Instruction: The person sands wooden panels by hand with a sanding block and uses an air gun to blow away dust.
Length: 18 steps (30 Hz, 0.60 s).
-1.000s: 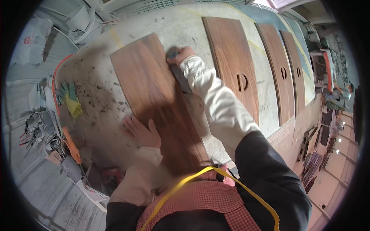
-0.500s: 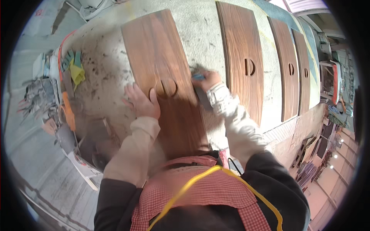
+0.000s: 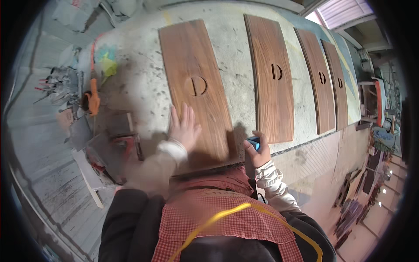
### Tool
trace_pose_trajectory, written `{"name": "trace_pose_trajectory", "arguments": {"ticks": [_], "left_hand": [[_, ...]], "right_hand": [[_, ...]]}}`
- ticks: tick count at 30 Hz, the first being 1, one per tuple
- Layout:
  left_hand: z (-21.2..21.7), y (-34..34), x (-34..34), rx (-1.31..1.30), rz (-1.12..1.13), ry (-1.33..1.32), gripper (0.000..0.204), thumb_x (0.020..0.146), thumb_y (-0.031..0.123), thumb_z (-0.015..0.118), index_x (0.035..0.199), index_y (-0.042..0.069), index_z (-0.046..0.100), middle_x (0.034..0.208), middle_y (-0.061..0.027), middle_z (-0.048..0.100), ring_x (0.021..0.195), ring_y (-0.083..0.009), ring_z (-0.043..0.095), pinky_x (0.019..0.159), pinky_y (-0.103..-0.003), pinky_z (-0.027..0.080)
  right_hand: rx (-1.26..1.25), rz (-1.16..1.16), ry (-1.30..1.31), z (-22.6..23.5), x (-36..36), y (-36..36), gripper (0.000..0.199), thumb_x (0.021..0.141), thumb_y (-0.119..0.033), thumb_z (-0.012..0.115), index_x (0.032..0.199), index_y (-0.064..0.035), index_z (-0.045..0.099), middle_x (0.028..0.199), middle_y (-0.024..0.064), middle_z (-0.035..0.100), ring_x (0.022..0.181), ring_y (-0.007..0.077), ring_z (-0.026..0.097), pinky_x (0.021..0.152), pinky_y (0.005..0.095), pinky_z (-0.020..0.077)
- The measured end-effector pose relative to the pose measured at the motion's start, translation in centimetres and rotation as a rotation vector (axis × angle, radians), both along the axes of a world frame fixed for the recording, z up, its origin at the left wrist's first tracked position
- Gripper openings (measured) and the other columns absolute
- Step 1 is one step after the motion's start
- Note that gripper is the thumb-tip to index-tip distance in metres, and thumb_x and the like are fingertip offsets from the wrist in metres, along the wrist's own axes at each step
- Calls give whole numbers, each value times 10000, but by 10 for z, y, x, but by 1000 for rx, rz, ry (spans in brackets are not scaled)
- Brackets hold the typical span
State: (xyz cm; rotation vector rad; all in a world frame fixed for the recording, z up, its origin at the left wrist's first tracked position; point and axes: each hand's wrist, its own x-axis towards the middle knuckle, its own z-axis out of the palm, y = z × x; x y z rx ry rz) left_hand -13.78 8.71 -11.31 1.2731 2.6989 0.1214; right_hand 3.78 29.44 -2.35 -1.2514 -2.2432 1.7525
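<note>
A long brown wooden board [image 3: 209,115] lies in front of me, with a half-round cut-out of a straight slot and a curved slot at mid-length. My left hand [image 3: 185,129] lies flat over the board's left edge, fingers stretched out and nothing held. My right hand [image 3: 260,150] is closed around a small blue block [image 3: 253,142], probably a sanding block, just off the board's near right corner. The block's underside is hidden, so its working face does not show. To the right lies a second wooden board [image 3: 273,94] with a similar cut-out.
Two more brown boards, a third [image 3: 317,83] and a fourth [image 3: 338,83], lie farther right on the pale, stained worktable [image 3: 233,65]. At the left are an orange-handled tool [image 3: 92,98], a yellow-green glove [image 3: 108,65] and heaped tools [image 3: 65,85].
My right hand has moved nearer along the board's right side with the blue block. My left hand has slid nearer and onto the board. The view has shifted, too.
</note>
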Motion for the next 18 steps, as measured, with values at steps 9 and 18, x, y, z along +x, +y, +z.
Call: {"name": "trace_pose_trajectory", "arguments": {"ticks": [9,18], "left_hand": [[103,-76,60,1414,532,-1278,490,898,54,587,1345,-6,396,1245,-82,533,1153,-163,505,1004,-319,380],[116,-151,8,1576,998,-662,542,837,9,662,1318,-27,414,1137,-109,606,1003,-147,587,851,-278,481]], "right_hand": [[186,473,349,11,-121,-131,637,877,-456,583,1257,44,476,1132,272,531,1035,402,532,922,420,415],[35,645,431,28,-208,-176,416,857,-91,672,1219,3,491,830,28,572,711,79,524,672,220,449]]}}
